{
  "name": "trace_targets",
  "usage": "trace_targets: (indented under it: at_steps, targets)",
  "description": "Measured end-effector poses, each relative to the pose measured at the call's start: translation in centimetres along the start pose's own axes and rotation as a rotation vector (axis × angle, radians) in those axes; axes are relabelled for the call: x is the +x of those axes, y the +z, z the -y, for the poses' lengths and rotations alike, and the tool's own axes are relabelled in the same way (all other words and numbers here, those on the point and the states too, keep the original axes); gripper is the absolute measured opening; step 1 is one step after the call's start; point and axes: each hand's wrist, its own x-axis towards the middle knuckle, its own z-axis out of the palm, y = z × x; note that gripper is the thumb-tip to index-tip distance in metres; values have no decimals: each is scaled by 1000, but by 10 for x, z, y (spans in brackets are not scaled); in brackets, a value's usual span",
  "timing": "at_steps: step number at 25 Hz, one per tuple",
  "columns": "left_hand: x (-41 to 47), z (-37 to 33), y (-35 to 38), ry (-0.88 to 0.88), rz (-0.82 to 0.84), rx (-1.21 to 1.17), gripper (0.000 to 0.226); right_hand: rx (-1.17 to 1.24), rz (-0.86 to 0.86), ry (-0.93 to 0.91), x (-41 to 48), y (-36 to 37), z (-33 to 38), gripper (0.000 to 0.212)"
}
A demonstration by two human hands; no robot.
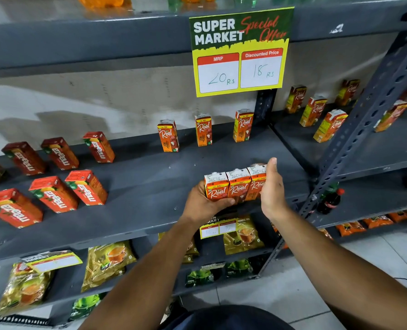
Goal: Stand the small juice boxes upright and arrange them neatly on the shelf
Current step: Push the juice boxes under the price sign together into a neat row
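Three small orange Real juice boxes [237, 185] stand side by side, upright, above the front of the grey shelf [145, 182]. My left hand [203, 206] grips them from below and the left side. My right hand [272, 189] presses flat against the right end of the row. Three more Real boxes [203, 131] stand spaced apart along the back of the shelf. Red Maaza boxes [55, 194] stand in two rows at the left.
A yellow price sign [240, 52] hangs from the shelf above. More Real boxes [314, 111] stand on the neighbouring shelf at the right, behind a perforated steel post [364, 125]. Tea packets [107, 263] fill the lower shelf. A cola bottle [329, 198] lies at the right.
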Motion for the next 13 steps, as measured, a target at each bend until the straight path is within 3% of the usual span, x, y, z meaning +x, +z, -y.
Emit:
trace_targets:
  at_steps: [3,6,9,13]
  targets:
    - [-2,2,-3,44,36,-70,81,78,15,37,2,-6,-1,68]
    - [-9,-3,-4,40,-20,-165,82,125,3,57,2,-16,-2,67]
    - [-12,0,-9,60,-11,-171,108,124,-6,10,0,-28,0,69]
    - [-28,15,-22,115,-117,-166,83,57,-178,-145,-19,-43,-1,60]
